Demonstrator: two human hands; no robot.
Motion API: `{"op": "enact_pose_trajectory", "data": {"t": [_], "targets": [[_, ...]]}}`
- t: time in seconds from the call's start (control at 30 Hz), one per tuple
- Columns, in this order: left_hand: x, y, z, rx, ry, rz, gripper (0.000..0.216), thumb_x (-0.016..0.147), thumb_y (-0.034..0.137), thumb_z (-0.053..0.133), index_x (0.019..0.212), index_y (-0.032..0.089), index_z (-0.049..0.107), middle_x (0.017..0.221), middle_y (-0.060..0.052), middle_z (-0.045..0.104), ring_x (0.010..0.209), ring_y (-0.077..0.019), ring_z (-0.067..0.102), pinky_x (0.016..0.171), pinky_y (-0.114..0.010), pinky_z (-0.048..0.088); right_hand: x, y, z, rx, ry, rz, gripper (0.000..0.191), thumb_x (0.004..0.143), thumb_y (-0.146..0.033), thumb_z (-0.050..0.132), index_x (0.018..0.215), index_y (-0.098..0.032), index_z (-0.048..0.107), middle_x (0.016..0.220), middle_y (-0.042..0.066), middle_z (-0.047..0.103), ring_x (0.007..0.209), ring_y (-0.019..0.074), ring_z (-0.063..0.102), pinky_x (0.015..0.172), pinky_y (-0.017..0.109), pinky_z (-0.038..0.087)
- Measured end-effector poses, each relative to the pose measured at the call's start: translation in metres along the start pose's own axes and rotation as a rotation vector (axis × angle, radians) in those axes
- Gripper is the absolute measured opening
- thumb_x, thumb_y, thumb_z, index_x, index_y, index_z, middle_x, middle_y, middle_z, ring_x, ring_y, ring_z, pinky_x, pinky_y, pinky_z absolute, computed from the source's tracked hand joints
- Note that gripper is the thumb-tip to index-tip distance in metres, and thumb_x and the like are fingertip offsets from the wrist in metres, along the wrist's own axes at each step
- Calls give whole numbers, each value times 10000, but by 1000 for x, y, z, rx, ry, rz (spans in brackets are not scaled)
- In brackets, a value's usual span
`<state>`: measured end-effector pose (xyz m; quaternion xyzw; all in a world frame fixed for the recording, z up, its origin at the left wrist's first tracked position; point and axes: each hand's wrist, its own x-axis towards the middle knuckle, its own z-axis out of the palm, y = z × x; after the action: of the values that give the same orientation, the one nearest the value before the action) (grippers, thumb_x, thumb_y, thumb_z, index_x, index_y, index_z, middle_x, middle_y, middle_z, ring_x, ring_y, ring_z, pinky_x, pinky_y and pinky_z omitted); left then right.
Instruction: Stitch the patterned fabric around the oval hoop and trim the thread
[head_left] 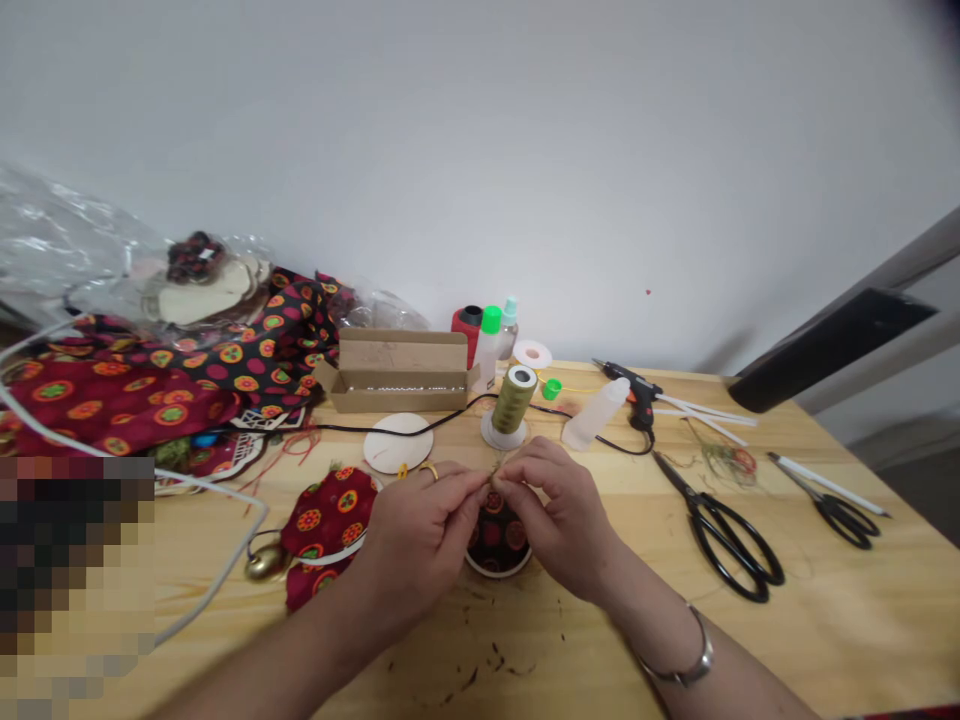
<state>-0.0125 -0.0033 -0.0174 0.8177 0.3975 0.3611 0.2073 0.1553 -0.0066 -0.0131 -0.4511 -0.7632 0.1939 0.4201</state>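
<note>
My left hand (427, 520) and my right hand (559, 515) meet over a dark flower-patterned fabric piece (499, 535) with a white rim. Thumbs and forefingers are pinched together at its far edge; what lies between the tips is too small to make out. The fingers cover the piece's top and sides. A ring sits on my left hand. Left of that hand, a red patterned fabric piece (330, 515) with a white edge lies beside a brass bell (264, 562). An olive thread spool (514, 402) stands upright just beyond my fingertips.
Big black-handled scissors (724, 540), smaller scissors (840, 515) and a glue gun (637, 390) lie to the right. A squeeze bottle (596, 415) leans behind my right hand. Behind are an open cardboard box (401, 390) and a white disc (399, 443). Patterned cloth (150, 370) fills the left.
</note>
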Motion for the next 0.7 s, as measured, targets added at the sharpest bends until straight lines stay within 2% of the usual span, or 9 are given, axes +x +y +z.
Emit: {"op": "enact_pose_trajectory", "data": {"t": [0.17, 0.33, 0.7], "targets": [[1, 2, 1, -11, 28, 1, 186, 836, 148, 484, 812, 161, 668, 691, -28, 666, 625, -130, 595, 599, -232, 451, 2, -2, -1, -22, -4, -5, 179, 816, -112, 525, 660, -176, 582, 656, 25, 598, 707, 164, 506, 677, 316, 394], [1, 5, 2, -12, 52, -80, 232, 821, 159, 482, 671, 173, 659, 596, 4, 640, 542, -108, 559, 560, -209, 429, 0, -5, 0, 18, -11, -5, 194, 809, -98, 532, 646, -182, 596, 651, 16, 620, 693, 157, 512, 692, 316, 402], [8, 14, -4, -368, 50, -472, 245, 793, 244, 516, 665, 175, 712, 651, 7, 699, 634, -148, 606, 585, -207, 463, 1, -7, 0, 156, 23, 106, 174, 798, -119, 580, 667, -202, 659, 659, 8, 627, 672, 141, 554, 644, 275, 447]]}}
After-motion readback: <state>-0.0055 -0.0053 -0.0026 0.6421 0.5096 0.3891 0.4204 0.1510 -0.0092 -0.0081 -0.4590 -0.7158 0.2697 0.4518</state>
